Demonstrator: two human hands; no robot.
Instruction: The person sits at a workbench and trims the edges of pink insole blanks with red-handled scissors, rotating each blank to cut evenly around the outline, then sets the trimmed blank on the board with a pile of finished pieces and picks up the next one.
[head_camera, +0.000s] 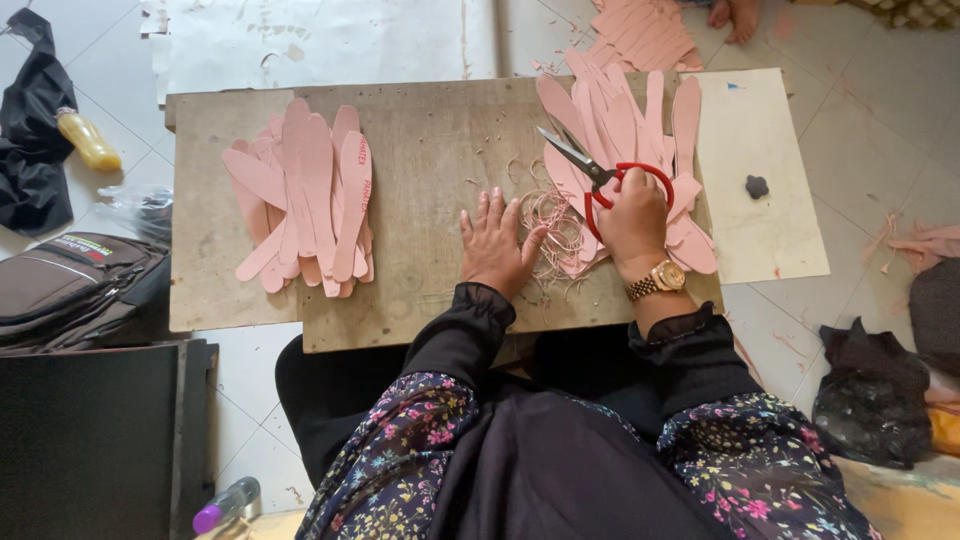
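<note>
The flowered lap sits nearest, below the wooden counter (420, 150). The left hand (493, 245) lies flat, fingers apart, beside thin trimmings (556, 228). The right hand (634, 222) has its fingers clamped on red scissors (605, 180) over the right pink stack (640, 130); better to steady a piece before snipping. No containers hold anything.

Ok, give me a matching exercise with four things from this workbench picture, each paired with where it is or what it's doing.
Things:
1. left hand
2. right hand
3. left pile of pink cutouts
4. small dark lump

Places or states:
A. on the pale board at the right
B. lying flat on the wooden board
C. gripping the red-handled scissors
D. fanned out, no hand on it

Pairs: 1-B, 2-C, 3-D, 4-A
</note>
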